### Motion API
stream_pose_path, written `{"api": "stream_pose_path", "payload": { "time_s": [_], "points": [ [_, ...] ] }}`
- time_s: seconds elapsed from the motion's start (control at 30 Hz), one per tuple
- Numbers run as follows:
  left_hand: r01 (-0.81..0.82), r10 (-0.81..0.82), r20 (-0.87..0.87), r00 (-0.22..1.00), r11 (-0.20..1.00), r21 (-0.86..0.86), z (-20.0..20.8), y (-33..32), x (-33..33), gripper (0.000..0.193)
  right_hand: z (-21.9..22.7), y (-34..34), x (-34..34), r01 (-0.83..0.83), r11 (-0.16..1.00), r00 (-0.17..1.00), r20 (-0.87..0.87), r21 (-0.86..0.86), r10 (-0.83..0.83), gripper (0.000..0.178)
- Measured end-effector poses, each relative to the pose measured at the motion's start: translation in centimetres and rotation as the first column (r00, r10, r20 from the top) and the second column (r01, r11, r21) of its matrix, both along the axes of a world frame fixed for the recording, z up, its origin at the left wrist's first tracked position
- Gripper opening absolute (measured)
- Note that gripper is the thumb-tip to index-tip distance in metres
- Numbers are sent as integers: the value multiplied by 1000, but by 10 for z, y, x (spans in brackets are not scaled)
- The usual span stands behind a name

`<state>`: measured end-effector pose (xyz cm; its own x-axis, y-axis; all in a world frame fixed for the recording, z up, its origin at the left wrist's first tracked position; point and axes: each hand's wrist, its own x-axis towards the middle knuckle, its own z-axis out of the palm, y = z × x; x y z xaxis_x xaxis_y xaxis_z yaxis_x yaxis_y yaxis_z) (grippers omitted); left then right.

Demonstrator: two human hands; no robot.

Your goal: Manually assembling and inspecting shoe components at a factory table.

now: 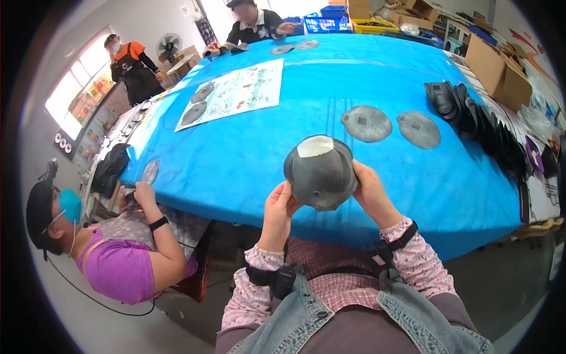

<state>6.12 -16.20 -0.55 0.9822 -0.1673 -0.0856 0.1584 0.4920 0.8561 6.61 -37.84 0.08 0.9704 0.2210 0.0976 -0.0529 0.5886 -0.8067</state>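
Between my two hands, above the near edge of the blue-covered table, is a dark grey domed piece with curved panels (pixel 321 180). A white patch (pixel 316 146) shows at its top, and a small dark mark sits low on its front. My left hand (pixel 279 203) grips its lower left side, thumb up and fingers curled partly out of sight. On the opposite side, my right hand (pixel 371 187) holds its edge, with some fingers hidden behind it. Just beyond lie two flat dark grey ovals, one oval (pixel 367 131) nearer the middle and another oval (pixel 419 137) to its right.
A row of black curved pieces (pixel 471 121) lines the table's right side, near a cardboard box (pixel 496 74). A printed sheet (pixel 253 88) with two grey ovals lies far left. One co-worker (pixel 118 253) handles a piece at my left; two others are farther back.
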Motion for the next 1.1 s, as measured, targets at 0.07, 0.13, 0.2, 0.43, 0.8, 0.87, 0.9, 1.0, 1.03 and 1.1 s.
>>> {"api": "stream_pose_path", "payload": {
  "time_s": [0.07, 0.13, 0.2, 0.43, 0.8, 0.87, 0.9, 1.0, 1.03, 1.1],
  "points": [
    [-15, 12, 35, 999, 997, 73, 9, -2, -6, 31, 12, -3, -2, 45, 993, 999, -5, -110, -46, 42],
    [-22, 18, 85, 996, 998, 51, 16, -10, -10, 40, 17, -8, 1, 36, 990, 999, 6, -135, -36, 43],
    [8, -10, 140, 990, 1000, 19, 21, -10, -17, 44, 18, -9, 1, 32, 988, 999, 42, -148, -26, 42],
    [-142, 135, 99, 986, 988, 66, 38, -40, -34, 55, 28, -27, 0, -45, 960, 987, 137, -277, 86, 40],
    [-114, 90, 131, 987, 975, 191, 43, -46, -22, 60, 28, -39, -4, -19, 976, 993, 110, -217, 43, 39],
    [-70, 51, 130, 990, 987, 145, 49, -46, -17, 55, 28, -37, -4, 1, 975, 994, 104, -224, 23, 39],
    [-70, 53, 110, 993, 985, 160, 48, -44, -15, 55, 29, -37, -4, 24, 972, 996, 93, -233, -2, 40],
    [-19, 1, 119, 993, 989, 146, 50, -40, -10, 56, 30, -33, -3, 32, 973, 996, 90, -228, -12, 40],
    [-19, 2, 119, 993, 989, 144, 50, -38, -9, 56, 31, -31, -3, 32, 973, 996, 89, -229, -12, 40],
    [19, -33, 109, 993, 993, 119, 49, -35, -8, 58, 31, -28, -3, 54, 971, 996, 75, -235, -37, 39]
  ]
}}
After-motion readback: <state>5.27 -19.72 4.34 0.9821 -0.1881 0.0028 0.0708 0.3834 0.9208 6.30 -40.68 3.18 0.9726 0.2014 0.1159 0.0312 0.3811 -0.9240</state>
